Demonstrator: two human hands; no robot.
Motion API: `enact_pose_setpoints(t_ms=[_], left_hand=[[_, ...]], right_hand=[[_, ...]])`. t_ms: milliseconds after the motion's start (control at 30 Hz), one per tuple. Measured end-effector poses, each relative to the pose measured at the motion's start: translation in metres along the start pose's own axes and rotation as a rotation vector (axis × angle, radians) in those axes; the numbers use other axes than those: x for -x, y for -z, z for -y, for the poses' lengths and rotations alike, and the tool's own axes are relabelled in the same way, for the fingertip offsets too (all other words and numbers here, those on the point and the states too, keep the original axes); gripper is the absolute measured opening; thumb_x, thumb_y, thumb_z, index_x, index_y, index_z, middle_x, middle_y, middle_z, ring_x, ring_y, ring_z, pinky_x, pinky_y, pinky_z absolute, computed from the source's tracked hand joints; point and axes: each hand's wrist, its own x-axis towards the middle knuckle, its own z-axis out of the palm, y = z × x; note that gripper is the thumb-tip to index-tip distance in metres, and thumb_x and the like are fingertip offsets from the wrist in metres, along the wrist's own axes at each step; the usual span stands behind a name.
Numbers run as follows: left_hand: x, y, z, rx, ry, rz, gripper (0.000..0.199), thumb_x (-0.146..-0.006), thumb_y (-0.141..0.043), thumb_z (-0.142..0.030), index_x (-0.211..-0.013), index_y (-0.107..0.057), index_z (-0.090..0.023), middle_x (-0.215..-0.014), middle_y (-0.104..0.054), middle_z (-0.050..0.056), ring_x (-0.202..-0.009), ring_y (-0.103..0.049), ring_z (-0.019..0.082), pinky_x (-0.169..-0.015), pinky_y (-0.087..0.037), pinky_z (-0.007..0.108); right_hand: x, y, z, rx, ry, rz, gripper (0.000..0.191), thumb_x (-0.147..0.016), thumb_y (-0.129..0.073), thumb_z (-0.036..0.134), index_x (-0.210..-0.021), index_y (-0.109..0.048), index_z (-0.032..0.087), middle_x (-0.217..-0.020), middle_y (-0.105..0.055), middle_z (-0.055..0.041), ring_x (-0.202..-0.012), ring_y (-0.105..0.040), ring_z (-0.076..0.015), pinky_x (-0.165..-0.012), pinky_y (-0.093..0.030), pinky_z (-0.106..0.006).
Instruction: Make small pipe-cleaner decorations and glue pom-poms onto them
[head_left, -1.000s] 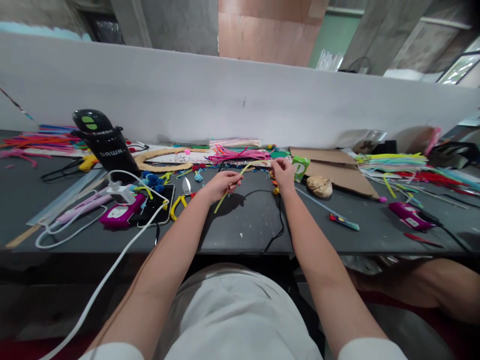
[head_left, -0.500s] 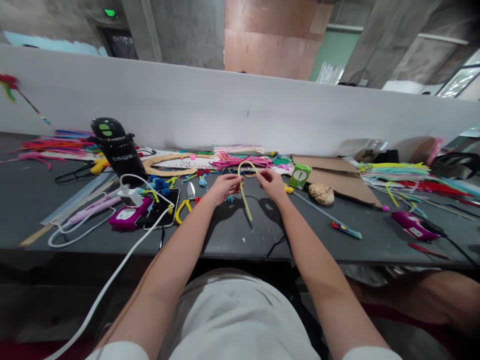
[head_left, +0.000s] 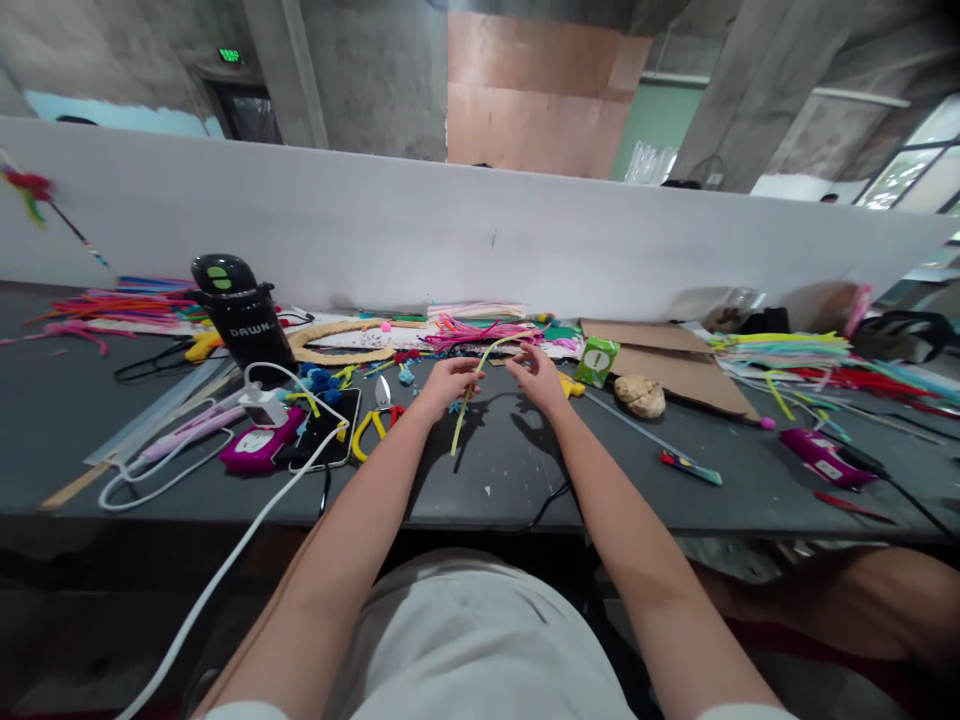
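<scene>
A bent yellow-green pipe cleaner (head_left: 459, 425) is pinched in my left hand (head_left: 448, 388), above the middle of the table. Its lower end slants down to the left, and its upper part arches over toward the right. My right hand (head_left: 541, 380) is beside that arch with thumb and forefinger apart, and the far tip passes close behind its fingers. Left of my left hand lie yellow-handled pliers (head_left: 369, 432). Behind both hands is a pile of pink pipe cleaners (head_left: 480, 330).
A black bottle (head_left: 251, 330) stands at left, near a phone (head_left: 341, 425), a purple power strip (head_left: 259, 445) and a white cable. At right are a green box (head_left: 598, 361), a tan lump (head_left: 640, 396), cardboard (head_left: 675, 370) and another purple strip (head_left: 829, 457). A person's leg (head_left: 847, 600) shows below right.
My right hand has let go of the pipe cleaner, its fingers parting. The bend has opened out, and the lower end has swung left. My left hand keeps its pinch.
</scene>
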Motion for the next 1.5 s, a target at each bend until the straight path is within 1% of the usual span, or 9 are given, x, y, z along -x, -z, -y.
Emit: enact_pose_setpoints(t_ms=[100, 167, 267, 400, 567, 767, 1033, 1267, 1500], left_hand=[[0.001, -0.001, -0.001, -0.003, 0.014, 0.041, 0.038, -0.066, -0.074, -0.016, -0.102, -0.065, -0.011, -0.091, -0.07, 0.009, -0.055, -0.06, 0.01, -0.052, -0.047, 0.022], [0.003, -0.002, -0.002, -0.015, 0.023, 0.068, 0.038, -0.065, -0.074, -0.016, -0.101, -0.065, -0.011, -0.091, -0.069, 0.01, -0.055, -0.061, 0.01, -0.05, -0.047, 0.023], [0.006, -0.003, -0.003, -0.032, 0.039, 0.093, 0.038, -0.064, -0.075, -0.017, -0.1, -0.065, -0.011, -0.088, -0.069, 0.01, -0.055, -0.061, 0.011, -0.051, -0.048, 0.024], [0.006, -0.004, -0.002, -0.03, 0.048, 0.123, 0.033, -0.066, -0.077, -0.029, -0.091, -0.066, -0.011, -0.08, -0.068, 0.008, -0.055, -0.063, 0.014, -0.056, -0.051, 0.028], [-0.002, 0.0, 0.007, -0.057, 0.007, 0.126, 0.044, -0.068, -0.073, -0.051, -0.085, -0.069, -0.01, -0.074, -0.068, 0.009, -0.058, -0.063, 0.014, -0.057, -0.049, 0.026], [-0.007, 0.004, 0.014, -0.085, -0.053, 0.142, 0.045, -0.063, -0.076, -0.05, -0.083, -0.071, -0.01, -0.07, -0.066, 0.006, -0.054, -0.052, 0.007, -0.05, -0.038, 0.019], [-0.008, 0.002, 0.014, -0.027, -0.017, 0.025, 0.045, -0.056, -0.081, -0.05, -0.075, -0.068, -0.011, -0.062, -0.062, 0.001, -0.053, -0.054, 0.009, -0.059, -0.049, 0.025], [-0.009, 0.002, 0.015, 0.02, -0.017, -0.004, 0.048, -0.055, -0.082, -0.048, -0.078, -0.071, -0.008, -0.06, -0.063, 0.002, -0.051, -0.055, 0.009, -0.059, -0.049, 0.026], [-0.005, 0.002, 0.011, 0.033, 0.002, -0.005, 0.049, -0.052, -0.084, -0.049, -0.078, -0.072, -0.009, -0.063, -0.065, 0.004, -0.052, -0.056, 0.009, -0.059, -0.049, 0.025]], right_hand=[[-0.006, 0.004, -0.009, -0.08, -0.057, -0.054, 0.073, -0.071, -0.064, 0.052, -0.133, -0.045, 0.02, -0.123, -0.054, -0.0131, -0.08, -0.062, -0.0167, -0.061, -0.054, -0.028], [-0.009, 0.008, -0.014, -0.107, -0.028, -0.077, 0.069, -0.071, -0.064, 0.054, -0.129, -0.049, 0.021, -0.126, -0.054, -0.013, -0.083, -0.063, -0.0168, -0.064, -0.056, -0.029], [-0.012, 0.013, -0.019, -0.135, -0.008, -0.033, 0.053, -0.074, -0.06, 0.056, -0.11, -0.061, 0.017, -0.101, -0.065, -0.0103, -0.077, -0.064, -0.0169, -0.07, -0.056, -0.032], [-0.007, 0.013, -0.013, -0.093, 0.026, 0.025, 0.039, -0.075, -0.062, 0.049, -0.091, -0.067, 0.014, -0.076, -0.067, -0.0069, -0.065, -0.062, -0.0174, -0.067, -0.055, -0.033], [0.002, 0.006, 0.001, 0.043, 0.147, 0.105, 0.029, -0.08, -0.059, 0.039, -0.093, -0.071, 0.016, -0.082, -0.071, -0.0074, -0.071, -0.064, -0.018, -0.071, -0.052, -0.032], [0.004, -0.003, -0.005, 0.096, 0.214, 0.099, 0.024, -0.081, -0.059, 0.033, -0.092, -0.073, 0.017, -0.092, -0.074, -0.0073, -0.081, -0.066, -0.0189, -0.076, -0.051, -0.031], [0.014, -0.014, 0.005, 0.142, 0.24, 0.18, 0.026, -0.082, -0.06, 0.032, -0.096, -0.073, 0.015, -0.091, -0.074, -0.009, -0.075, -0.065, -0.0176, -0.07, -0.051, -0.029], [0.022, -0.021, 0.012, 0.139, 0.308, 0.277, 0.027, -0.082, -0.058, 0.03, -0.098, -0.073, 0.014, -0.087, -0.073, -0.0078, -0.066, -0.06, -0.0141, -0.065, -0.047, -0.026], [0.021, -0.02, 0.012, 0.122, 0.311, 0.29, 0.026, -0.08, -0.058, 0.029, -0.093, -0.074, 0.013, -0.08, -0.071, -0.0064, -0.064, -0.055, -0.013, -0.062, -0.043, -0.025]])
